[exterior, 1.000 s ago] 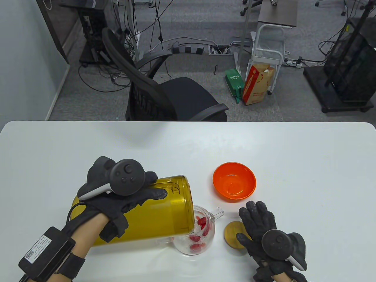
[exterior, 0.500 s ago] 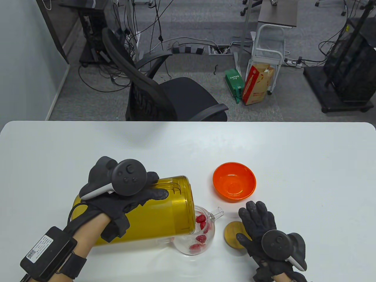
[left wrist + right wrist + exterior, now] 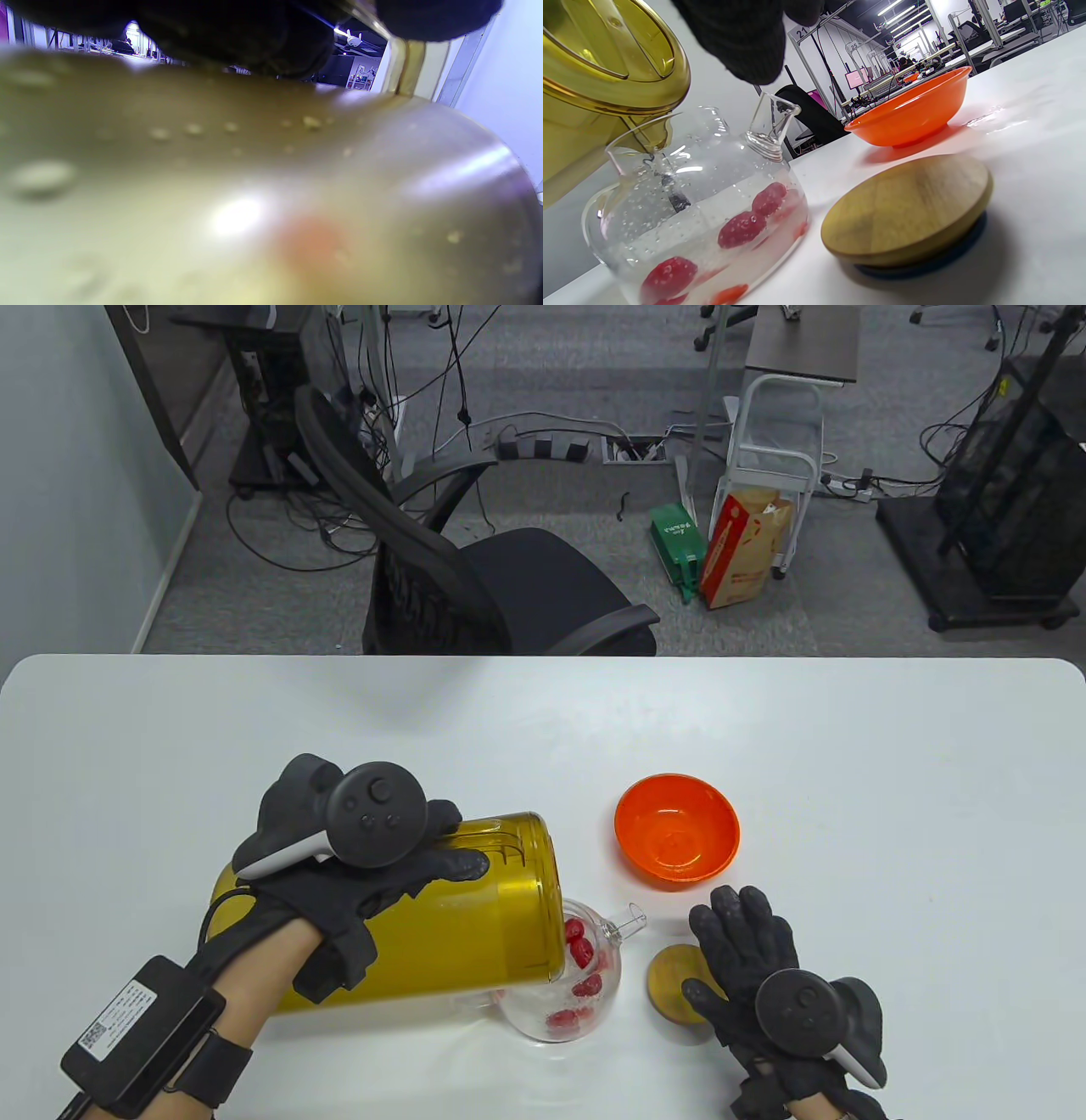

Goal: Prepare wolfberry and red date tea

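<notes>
Right now the left hand [image 3: 356, 857] grips a yellow pitcher [image 3: 424, 916], fingers wrapped over its upper side, and holds it tipped nearly on its side above the white table [image 3: 848, 746]. The pitcher's open rim hangs over the mouth of a glass teapot [image 3: 568, 984], which stands on the table just below and to the right of it. In the right wrist view a thin stream of water [image 3: 657, 169] runs from the pitcher's lip into the teapot, and several red dates [image 3: 742, 228] float in the shallow water inside; the glass wall is beaded with drops. The teapot's spout [image 3: 628, 918] points up and to the right, toward an orange bowl [image 3: 676, 840] that sits apart from it, farther back on the table.

A round wooden lid [image 3: 674, 988] lies flat on the table just right of the teapot, not touching it. The right hand [image 3: 751, 963] rests palm down with fingers spread and loose, holding nothing; its thumb and the inner edge of the palm overlap the lid's right side. The left wrist view shows only the blurred yellow wall of the pitcher, dotted with drops, with dark gloved fingers [image 3: 237, 38] along the top edge.
</notes>
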`<act>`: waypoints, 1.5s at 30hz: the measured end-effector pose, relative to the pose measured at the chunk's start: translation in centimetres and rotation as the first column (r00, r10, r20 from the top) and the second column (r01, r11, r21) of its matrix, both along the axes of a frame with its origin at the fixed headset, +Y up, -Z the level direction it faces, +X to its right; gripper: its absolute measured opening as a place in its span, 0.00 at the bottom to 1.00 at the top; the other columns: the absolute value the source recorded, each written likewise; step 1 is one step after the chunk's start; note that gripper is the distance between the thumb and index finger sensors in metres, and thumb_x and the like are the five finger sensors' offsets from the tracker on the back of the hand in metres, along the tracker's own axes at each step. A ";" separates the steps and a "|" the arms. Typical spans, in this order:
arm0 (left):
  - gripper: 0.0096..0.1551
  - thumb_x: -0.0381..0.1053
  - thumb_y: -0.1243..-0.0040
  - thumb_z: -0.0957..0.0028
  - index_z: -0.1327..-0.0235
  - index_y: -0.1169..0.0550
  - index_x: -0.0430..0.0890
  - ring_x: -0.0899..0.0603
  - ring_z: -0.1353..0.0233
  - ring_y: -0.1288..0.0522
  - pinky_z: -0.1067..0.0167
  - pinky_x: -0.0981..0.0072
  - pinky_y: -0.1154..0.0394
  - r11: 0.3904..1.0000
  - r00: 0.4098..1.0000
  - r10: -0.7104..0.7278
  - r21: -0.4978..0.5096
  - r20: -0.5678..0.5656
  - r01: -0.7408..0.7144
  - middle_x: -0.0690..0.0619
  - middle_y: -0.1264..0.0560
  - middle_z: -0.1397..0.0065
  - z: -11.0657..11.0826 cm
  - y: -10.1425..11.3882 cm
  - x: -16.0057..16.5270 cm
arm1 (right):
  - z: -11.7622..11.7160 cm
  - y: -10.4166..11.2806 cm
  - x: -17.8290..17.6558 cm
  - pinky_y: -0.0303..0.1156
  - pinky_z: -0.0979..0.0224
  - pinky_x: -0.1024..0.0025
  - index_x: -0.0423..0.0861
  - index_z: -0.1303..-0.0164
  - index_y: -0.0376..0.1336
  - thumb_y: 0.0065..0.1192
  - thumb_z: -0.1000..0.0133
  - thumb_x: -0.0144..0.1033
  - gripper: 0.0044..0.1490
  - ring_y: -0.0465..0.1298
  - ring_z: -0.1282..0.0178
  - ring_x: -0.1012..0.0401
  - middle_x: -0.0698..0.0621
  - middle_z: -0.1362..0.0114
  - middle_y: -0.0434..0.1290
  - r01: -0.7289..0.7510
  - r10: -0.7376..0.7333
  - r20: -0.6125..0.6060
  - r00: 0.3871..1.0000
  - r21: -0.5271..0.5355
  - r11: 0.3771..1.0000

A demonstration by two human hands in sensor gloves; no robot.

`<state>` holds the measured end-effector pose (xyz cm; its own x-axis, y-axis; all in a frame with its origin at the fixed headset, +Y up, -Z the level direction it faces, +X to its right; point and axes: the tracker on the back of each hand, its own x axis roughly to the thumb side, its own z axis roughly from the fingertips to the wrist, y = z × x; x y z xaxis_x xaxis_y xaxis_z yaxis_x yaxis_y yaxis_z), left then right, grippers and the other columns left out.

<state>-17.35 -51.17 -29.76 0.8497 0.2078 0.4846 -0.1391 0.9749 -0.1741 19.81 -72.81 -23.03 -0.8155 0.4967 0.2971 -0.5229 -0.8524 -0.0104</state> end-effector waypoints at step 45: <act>0.35 0.73 0.49 0.51 0.52 0.19 0.46 0.49 0.72 0.18 0.69 0.55 0.19 1.000 1.000 -0.007 -0.004 -0.003 0.007 0.47 0.17 0.63 0.0 0.1 0.3 | 0.0 0.0 -0.1 0.35 0.18 0.43 0.44 0.15 0.46 0.68 0.41 0.42 0.49 0.34 0.15 0.48 0.45 0.10 0.41 -0.006 0.006 -0.006 1.000 -0.009 1.000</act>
<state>-17.09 -51.03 -29.80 0.8524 0.2039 0.4815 -0.1328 0.9751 -0.1778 19.69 -72.84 -23.04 -0.8166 0.4946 0.2975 -0.5177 -0.8555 0.0011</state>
